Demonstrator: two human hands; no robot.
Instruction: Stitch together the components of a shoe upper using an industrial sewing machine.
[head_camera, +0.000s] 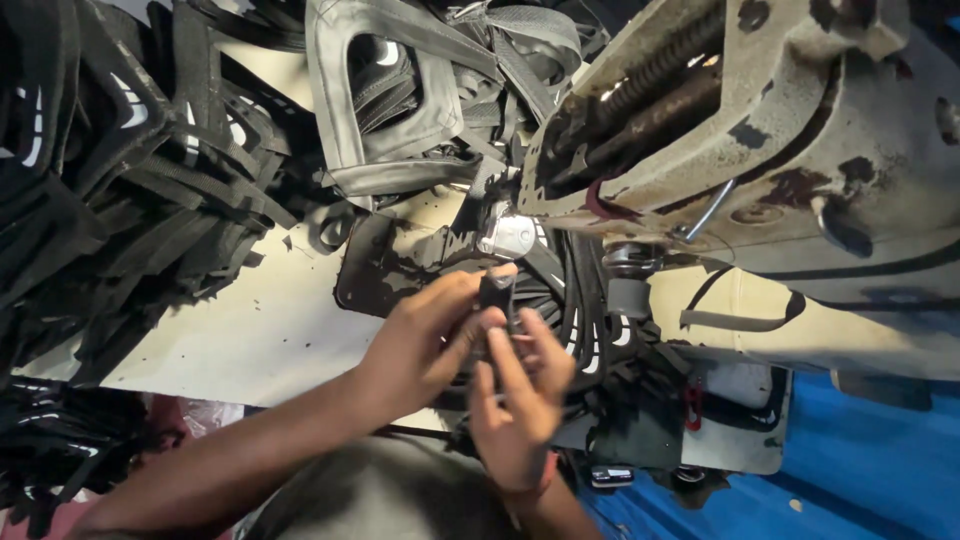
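Observation:
My left hand reaches in from the lower left, and its thumb and fingers pinch a small black strap piece. My right hand comes up from the bottom edge and grips the same piece from below, its fingers laid against my left hand. The piece is held just below the shiny metal presser foot of a worn beige sewing machine. More black pieces with white stripes lie under and beside my hands.
A big heap of black straps and cut pieces covers the left of the pale table. A grey and black padded part lies at the top. Blue surface shows at the lower right.

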